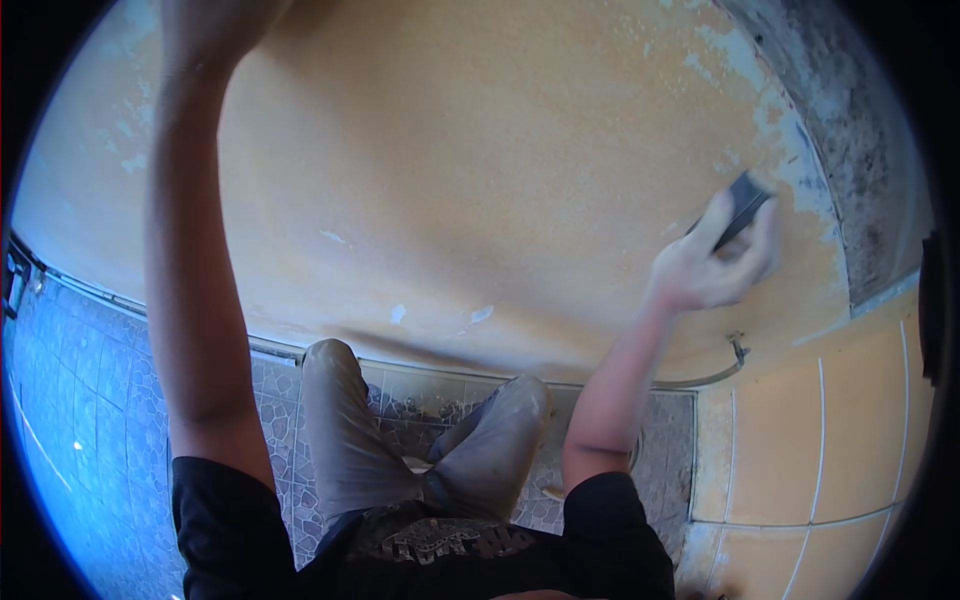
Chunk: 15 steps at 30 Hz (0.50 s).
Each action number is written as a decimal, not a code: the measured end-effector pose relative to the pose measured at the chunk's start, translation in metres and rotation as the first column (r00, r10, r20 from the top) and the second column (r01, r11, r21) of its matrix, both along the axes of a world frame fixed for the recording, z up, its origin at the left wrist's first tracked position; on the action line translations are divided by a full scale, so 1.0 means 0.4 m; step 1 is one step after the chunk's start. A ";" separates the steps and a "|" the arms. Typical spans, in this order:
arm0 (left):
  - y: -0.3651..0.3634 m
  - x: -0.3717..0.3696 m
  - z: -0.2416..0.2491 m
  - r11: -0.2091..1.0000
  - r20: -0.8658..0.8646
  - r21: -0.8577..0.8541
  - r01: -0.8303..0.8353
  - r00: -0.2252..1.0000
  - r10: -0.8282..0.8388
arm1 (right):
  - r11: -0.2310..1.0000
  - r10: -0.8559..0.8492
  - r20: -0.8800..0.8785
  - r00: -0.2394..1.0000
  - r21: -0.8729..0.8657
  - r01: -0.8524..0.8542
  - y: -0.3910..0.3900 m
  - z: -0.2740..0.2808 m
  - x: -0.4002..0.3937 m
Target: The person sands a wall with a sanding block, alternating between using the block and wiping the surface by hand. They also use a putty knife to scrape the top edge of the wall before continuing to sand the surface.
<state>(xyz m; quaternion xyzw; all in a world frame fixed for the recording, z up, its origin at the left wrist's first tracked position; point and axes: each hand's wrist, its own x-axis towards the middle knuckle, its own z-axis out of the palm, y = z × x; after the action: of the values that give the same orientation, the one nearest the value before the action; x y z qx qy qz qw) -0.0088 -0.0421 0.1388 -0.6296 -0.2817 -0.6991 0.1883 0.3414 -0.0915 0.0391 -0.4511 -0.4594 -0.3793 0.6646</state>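
Between right-hand fingers (767, 232) | dark block (743, 203) | tilted, top protruding

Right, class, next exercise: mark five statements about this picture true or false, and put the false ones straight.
1. The right hand holds a dark block. True.
2. The left hand shows in full. False: the top edge cuts the left hand off.
3. The sleeves are dark. True.
4. The wall is one even colour. False: pale patches mark the wall.
5. The floor is tiled. True.
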 end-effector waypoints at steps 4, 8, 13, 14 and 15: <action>0.078 -0.036 -0.008 0.950 -0.022 0.265 -0.164 0.984 0.176 | 0.996 -0.089 0.318 0.944 0.022 0.086 0.031 -0.440 0.044; 0.043 -0.017 -0.001 0.950 0.015 0.189 -0.247 0.969 0.249 | 0.969 0.211 0.230 0.950 -0.178 -0.172 -0.009 -0.670 0.035; 0.097 -0.133 0.039 0.794 0.356 -0.245 0.557 0.813 -0.460 | 0.997 -0.031 0.266 0.963 0.070 0.013 0.012 -0.024 0.050; 0.058 -0.043 0.010 0.962 0.161 -0.071 0.265 0.954 -0.251 | 1.000 -0.019 0.181 0.983 0.013 0.017 -0.011 0.065 0.027; 0.034 -0.001 -0.007 0.985 0.015 0.165 -0.041 0.999 0.039 | 0.999 -0.005 0.096 0.995 -0.041 0.009 -0.022 0.114 0.009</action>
<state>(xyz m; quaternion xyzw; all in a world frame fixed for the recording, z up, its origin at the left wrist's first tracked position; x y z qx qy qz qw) -0.0090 -0.0285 0.1358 -0.6020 -0.2367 -0.7198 0.2521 0.3452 -0.1002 0.0847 -0.4476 -0.4967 -0.3932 0.6311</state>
